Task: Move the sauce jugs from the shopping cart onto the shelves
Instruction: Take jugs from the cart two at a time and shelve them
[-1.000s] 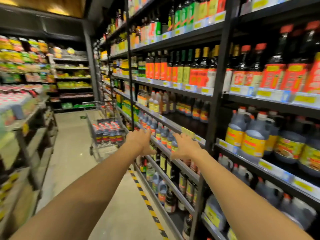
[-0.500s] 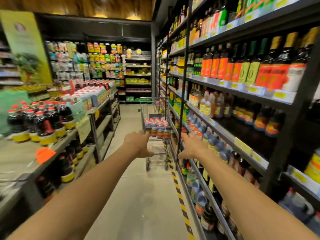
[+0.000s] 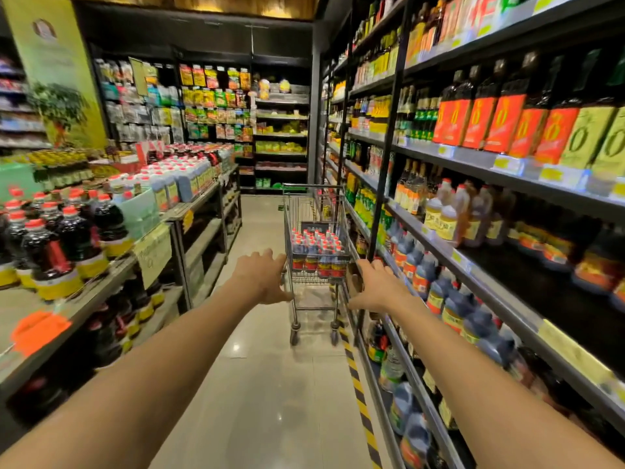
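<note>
Left hand (image 3: 262, 280) and right hand (image 3: 378, 287), fingers apart, empty; one steel wire shopping cart (image 3: 291, 211) holding red-capped dark sauce jugs (image 3: 318, 253), count unclear.

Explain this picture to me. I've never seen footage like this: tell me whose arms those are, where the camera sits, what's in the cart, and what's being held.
There is no machine here. A person wears a wide-angle camera on the head, so you see a shop aisle from their viewpoint and the two bare arms are their own. The left hand and right hand reach forward with fingers spread, and neither holds anything. Ahead in the aisle stands a shopping cart carrying dark sauce jugs with red caps. On the right run the shelves, where similar-looking shelf jugs already stand in a row. The wide lens bends the edges of the picture.
</note>
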Motion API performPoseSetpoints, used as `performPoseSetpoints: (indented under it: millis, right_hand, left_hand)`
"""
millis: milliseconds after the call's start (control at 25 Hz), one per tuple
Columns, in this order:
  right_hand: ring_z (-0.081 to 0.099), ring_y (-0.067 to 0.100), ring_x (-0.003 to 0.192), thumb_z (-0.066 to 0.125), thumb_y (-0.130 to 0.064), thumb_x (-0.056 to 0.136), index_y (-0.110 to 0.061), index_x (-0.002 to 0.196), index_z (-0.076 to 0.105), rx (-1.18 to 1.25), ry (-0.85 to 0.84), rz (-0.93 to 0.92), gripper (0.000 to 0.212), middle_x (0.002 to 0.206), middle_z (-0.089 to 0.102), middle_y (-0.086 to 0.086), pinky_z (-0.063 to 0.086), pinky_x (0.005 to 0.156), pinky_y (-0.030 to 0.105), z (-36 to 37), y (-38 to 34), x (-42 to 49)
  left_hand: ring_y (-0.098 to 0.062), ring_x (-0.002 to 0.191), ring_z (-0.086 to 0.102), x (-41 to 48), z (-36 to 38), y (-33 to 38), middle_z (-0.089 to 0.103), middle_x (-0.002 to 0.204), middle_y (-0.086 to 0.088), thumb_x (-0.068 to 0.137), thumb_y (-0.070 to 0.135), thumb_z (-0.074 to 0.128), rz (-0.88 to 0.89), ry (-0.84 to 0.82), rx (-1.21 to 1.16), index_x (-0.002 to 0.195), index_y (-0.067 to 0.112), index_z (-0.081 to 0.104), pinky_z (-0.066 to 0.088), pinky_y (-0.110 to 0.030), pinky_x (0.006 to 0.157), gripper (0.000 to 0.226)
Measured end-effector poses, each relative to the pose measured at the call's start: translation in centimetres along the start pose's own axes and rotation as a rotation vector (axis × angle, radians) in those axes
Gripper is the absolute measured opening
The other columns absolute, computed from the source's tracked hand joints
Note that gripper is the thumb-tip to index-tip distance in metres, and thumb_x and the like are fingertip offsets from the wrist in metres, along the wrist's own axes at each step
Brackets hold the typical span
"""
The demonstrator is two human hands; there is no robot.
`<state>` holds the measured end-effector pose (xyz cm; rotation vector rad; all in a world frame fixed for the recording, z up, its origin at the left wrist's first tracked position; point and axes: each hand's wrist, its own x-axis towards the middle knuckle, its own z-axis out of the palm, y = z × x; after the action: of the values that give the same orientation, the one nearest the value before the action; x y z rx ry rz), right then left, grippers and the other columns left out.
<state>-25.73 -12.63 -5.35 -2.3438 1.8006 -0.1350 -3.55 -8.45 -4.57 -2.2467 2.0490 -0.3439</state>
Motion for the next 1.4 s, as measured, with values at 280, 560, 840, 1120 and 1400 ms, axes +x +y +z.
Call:
performPoseSetpoints:
  millis: [280,560,840,1120,1400]
  right_hand:
    - [0.031,0.033,0.139,0.070,-0.047,0.081,-0.021,0.153,0.016,-0.005,-0.013,0.060,0.094,0.151,0.028,0.010,0.044,0.103,0.049,1.1,-0.6,15.9]
    - [0.030,0.033,0.140,0.071,-0.050,0.079,-0.022,0.153,0.018,0.063,-0.086,0.150,0.096,0.154,0.026,0.010,0.043,0.105,0.053,4.7,4.8,33.2]
    - [0.034,0.033,0.138,0.070,-0.043,0.080,-0.017,0.151,0.021,0.131,-0.145,0.170,0.090,0.150,0.030,0.012,0.045,0.102,0.048,6.5,10.7,52.6]
    - [0.034,0.033,0.141,0.072,-0.046,0.082,-0.014,0.153,0.021,0.219,-0.171,0.175,0.093,0.153,0.031,0.013,0.040,0.109,0.044,9.4,11.7,68.8]
    - [0.051,0.036,0.120,0.070,-0.034,0.086,-0.006,0.133,0.044,0.385,-0.180,0.331,0.061,0.135,0.048,0.017,0.043,0.081,0.035,15.2,12.1,84.3]
  left_hand:
    - [-0.026,0.122,0.052,15.8,3.5,-3.9,0.049,0.136,-0.005,0.077,0.073,0.059,0.029,-0.021,-0.024,0.141,0.025,0.037,0.045,-0.040,0.093,0.083]
    - [-0.026,0.117,0.055,33.8,9.5,-1.5,0.050,0.134,-0.007,0.076,0.075,0.057,0.076,-0.071,-0.034,0.142,0.024,0.035,0.049,-0.040,0.091,0.086]
    - [-0.029,0.122,0.053,52.1,14.7,2.0,0.047,0.139,-0.008,0.075,0.075,0.059,0.044,-0.196,-0.050,0.144,0.024,0.033,0.048,-0.042,0.096,0.089]
    - [-0.032,0.125,0.051,67.3,19.3,1.7,0.044,0.143,-0.011,0.079,0.074,0.055,0.071,-0.232,-0.078,0.148,0.021,0.029,0.045,-0.043,0.098,0.092]
    - [-0.033,0.129,0.047,85.1,27.8,0.0,0.041,0.147,-0.012,0.082,0.072,0.050,0.187,-0.331,-0.187,0.146,0.016,0.031,0.046,-0.046,0.100,0.087]
